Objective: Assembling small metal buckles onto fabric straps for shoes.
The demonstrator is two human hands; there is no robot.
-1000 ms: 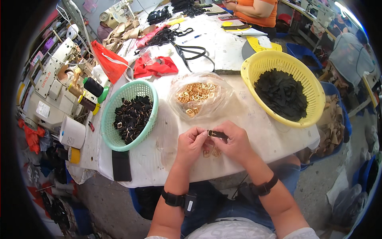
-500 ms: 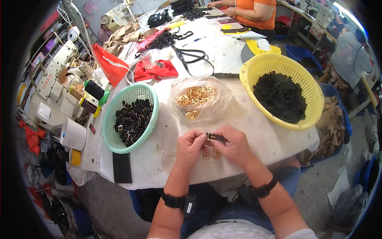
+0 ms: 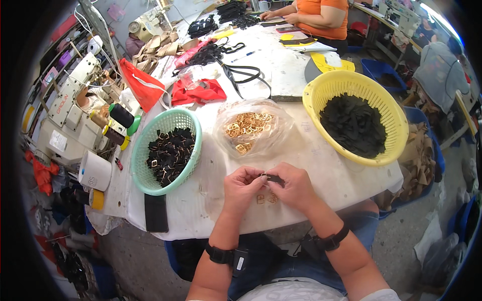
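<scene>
My left hand (image 3: 241,185) and my right hand (image 3: 293,185) meet over the near part of the table. A short black fabric strap (image 3: 275,178) is pinched in my right fingers. Its left end meets a small gold buckle (image 3: 263,175), mostly covered by my left thumb and fingertips; how the strap passes through it is hidden. Just below my hands, a few loose gold buckles (image 3: 260,199) lie on the table. Beyond them stands an open clear plastic bag (image 3: 281,133) of gold buckles. To the left, a mint-green basket (image 3: 194,150) holds black strap pieces fitted with buckles.
A yellow basket (image 3: 396,113) of black strips stands at the right. A black flat rectangular object (image 3: 156,213) lies at the table's left front edge. Thread cones (image 3: 120,115) and sewing machines (image 3: 65,108) line the left. Across the table, a person in orange (image 3: 324,17) works.
My hands have turned the strap and buckle, so the buckle now shows nearly edge-on and more covered by my left fingers. The view has shifted slightly.
</scene>
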